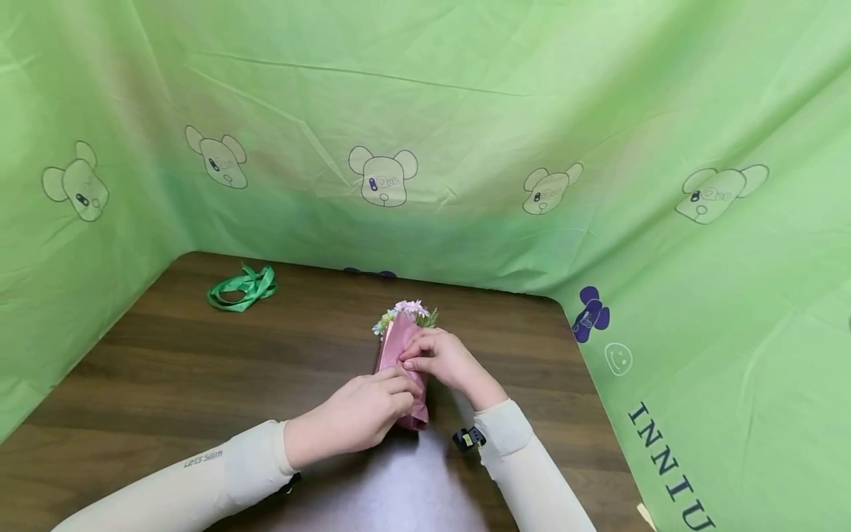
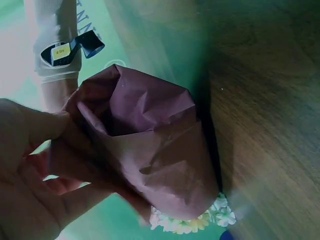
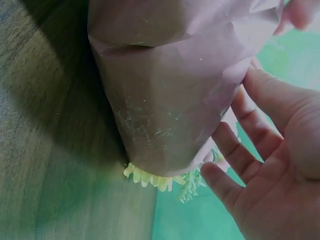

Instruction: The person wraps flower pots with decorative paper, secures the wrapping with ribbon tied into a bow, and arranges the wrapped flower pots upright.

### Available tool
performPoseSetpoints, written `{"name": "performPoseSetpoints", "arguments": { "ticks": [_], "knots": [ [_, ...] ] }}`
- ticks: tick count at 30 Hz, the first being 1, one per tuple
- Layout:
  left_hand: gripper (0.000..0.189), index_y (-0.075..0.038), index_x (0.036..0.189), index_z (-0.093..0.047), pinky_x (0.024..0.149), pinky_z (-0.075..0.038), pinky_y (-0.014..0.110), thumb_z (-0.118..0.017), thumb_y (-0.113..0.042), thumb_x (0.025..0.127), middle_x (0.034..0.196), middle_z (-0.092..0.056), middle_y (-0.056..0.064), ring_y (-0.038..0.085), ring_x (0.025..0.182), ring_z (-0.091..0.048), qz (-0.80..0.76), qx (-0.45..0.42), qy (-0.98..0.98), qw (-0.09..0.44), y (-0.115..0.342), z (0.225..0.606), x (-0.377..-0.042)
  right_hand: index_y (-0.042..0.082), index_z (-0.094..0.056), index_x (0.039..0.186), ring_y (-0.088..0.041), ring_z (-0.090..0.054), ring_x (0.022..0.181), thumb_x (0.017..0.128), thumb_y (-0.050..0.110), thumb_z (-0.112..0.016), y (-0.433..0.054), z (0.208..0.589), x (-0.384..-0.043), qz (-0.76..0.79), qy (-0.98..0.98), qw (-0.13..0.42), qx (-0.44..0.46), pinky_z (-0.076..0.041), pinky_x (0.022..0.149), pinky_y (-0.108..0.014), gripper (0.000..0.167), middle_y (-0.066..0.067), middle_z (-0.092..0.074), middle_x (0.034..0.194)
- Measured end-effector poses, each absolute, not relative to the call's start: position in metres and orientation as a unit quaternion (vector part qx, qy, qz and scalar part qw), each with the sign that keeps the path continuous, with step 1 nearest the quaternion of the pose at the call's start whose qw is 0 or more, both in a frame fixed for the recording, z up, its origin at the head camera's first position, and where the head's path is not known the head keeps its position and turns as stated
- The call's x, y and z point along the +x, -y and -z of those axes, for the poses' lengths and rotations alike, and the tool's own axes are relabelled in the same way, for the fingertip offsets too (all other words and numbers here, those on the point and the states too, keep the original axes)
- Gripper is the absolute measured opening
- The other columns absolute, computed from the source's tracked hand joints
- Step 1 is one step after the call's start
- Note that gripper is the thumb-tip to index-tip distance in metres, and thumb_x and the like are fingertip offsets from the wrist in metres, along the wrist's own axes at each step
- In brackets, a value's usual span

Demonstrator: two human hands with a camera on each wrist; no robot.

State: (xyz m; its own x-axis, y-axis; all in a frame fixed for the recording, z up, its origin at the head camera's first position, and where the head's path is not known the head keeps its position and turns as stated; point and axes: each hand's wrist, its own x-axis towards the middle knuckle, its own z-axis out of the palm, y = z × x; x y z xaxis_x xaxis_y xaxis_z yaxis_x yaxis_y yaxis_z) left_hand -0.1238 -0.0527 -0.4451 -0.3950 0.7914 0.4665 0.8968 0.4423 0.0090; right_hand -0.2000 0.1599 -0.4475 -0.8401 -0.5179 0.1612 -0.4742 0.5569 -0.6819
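Observation:
A small bouquet of artificial flowers (image 1: 410,307) lies on the table, rolled in pink wrapping paper (image 1: 397,340). White, yellow and pink blossoms with green sprigs stick out at its far end. My left hand (image 1: 362,410) pinches the paper's edge near the lower end; in the left wrist view that end of the wrapping paper (image 2: 160,160) is an open, creased tube. Farther up, my right hand (image 1: 447,360) pinches the paper's overlapping edge between thumb and fingers. The other fingers of the right hand (image 3: 285,160) are spread beside the roll. The stems are hidden.
A loose coil of green ribbon (image 1: 243,289) lies at the back left of the dark wooden table (image 1: 279,369). Green cloth (image 1: 299,214) with printed bear heads encloses the back and sides. A black camera (image 1: 469,439) is strapped to the right wrist.

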Motion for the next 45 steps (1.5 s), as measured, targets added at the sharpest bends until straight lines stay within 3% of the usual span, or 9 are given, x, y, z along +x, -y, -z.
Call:
{"name": "performPoseSetpoints", "arguments": {
  "ticks": [7,11,16,22,27,32,36,42,45],
  "knots": [
    [0.017,-0.021,0.104,-0.07,0.092,-0.055,0.034,-0.075,-0.033,0.093,0.12,-0.065,-0.005,0.016,0.114,-0.059,0.2,-0.46,0.858,0.115,0.057,0.439,-0.127,0.013,-0.081,0.097,-0.018,-0.063,0.109,0.088,0.012,-0.079,-0.16,0.447,-0.2,0.381,-0.875,0.026,-0.298,-0.047,0.102,-0.037,0.009,0.0,-0.072,0.108],
    [0.022,-0.019,0.109,-0.073,0.096,-0.053,0.035,-0.071,-0.036,0.096,0.115,-0.069,-0.004,0.018,0.111,-0.061,0.193,-0.459,0.858,0.125,0.055,0.437,-0.13,0.014,-0.081,0.097,-0.019,-0.063,0.111,0.088,0.013,-0.079,-0.16,0.446,-0.2,0.369,-0.881,0.026,-0.294,-0.046,0.106,-0.04,0.009,0.002,-0.071,0.109],
    [0.031,-0.024,0.105,-0.075,0.097,-0.051,0.034,-0.082,-0.044,0.083,0.11,-0.067,-0.007,0.017,0.109,-0.06,0.124,-0.501,0.84,0.167,0.042,0.44,-0.129,0.014,-0.082,0.097,-0.019,-0.062,0.112,0.089,0.011,-0.078,-0.16,0.445,-0.198,0.367,-0.884,0.026,-0.288,-0.046,0.106,-0.04,0.009,0.002,-0.072,0.108],
    [0.008,-0.026,0.089,-0.074,0.094,-0.048,0.033,-0.078,-0.024,0.082,0.098,-0.068,-0.012,0.016,0.099,-0.058,0.039,-0.545,0.802,0.241,0.02,0.45,-0.13,0.013,-0.082,0.095,-0.019,-0.063,0.11,0.088,0.01,-0.08,-0.161,0.444,-0.198,0.374,-0.882,0.023,-0.286,-0.047,0.101,-0.037,0.008,0.001,-0.072,0.107],
    [0.01,-0.025,0.081,-0.072,0.092,-0.048,0.033,-0.073,-0.016,0.084,0.091,-0.068,-0.014,0.014,0.093,-0.058,0.019,-0.542,0.795,0.271,0.017,0.457,-0.131,0.014,-0.082,0.095,-0.017,-0.063,0.109,0.089,0.012,-0.079,-0.16,0.449,-0.202,0.388,-0.874,0.031,-0.29,-0.049,0.099,-0.033,0.007,0.0,-0.071,0.109],
    [0.014,-0.023,0.081,-0.069,0.108,-0.047,0.05,-0.072,-0.01,0.084,0.093,-0.066,-0.013,0.012,0.101,-0.06,0.07,-0.541,0.799,0.251,0.021,0.461,-0.128,0.012,-0.081,0.096,-0.018,-0.062,0.109,0.088,0.009,-0.079,-0.163,0.452,-0.208,0.406,-0.864,0.042,-0.293,-0.048,0.098,-0.032,0.009,-0.002,-0.071,0.109],
    [0.017,-0.023,0.08,-0.069,0.11,-0.043,0.061,-0.071,-0.007,0.085,0.094,-0.067,-0.013,0.011,0.107,-0.06,0.113,-0.53,0.811,0.218,0.021,0.464,-0.123,0.012,-0.082,0.097,-0.019,-0.062,0.109,0.088,0.01,-0.079,-0.164,0.453,-0.21,0.409,-0.863,0.048,-0.292,-0.047,0.099,-0.033,0.009,-0.002,-0.072,0.11],
    [0.004,-0.021,0.093,-0.073,0.11,-0.046,0.048,-0.074,-0.019,0.091,0.108,-0.07,-0.007,0.017,0.117,-0.059,0.148,-0.501,0.831,0.194,0.021,0.461,-0.117,0.015,-0.082,0.095,-0.017,-0.061,0.11,0.087,0.013,-0.081,-0.165,0.455,-0.205,0.41,-0.866,0.044,-0.283,-0.046,0.102,-0.035,0.008,0.001,-0.072,0.11],
    [0.01,-0.016,0.1,-0.071,0.102,-0.05,0.036,-0.073,-0.024,0.094,0.118,-0.065,0.002,0.021,0.116,-0.058,0.183,-0.46,0.848,0.187,0.021,0.454,-0.116,0.014,-0.082,0.095,-0.019,-0.061,0.113,0.088,0.01,-0.079,-0.165,0.454,-0.203,0.415,-0.863,0.039,-0.285,-0.044,0.106,-0.039,0.009,0.0,-0.071,0.111]
  ]
}}
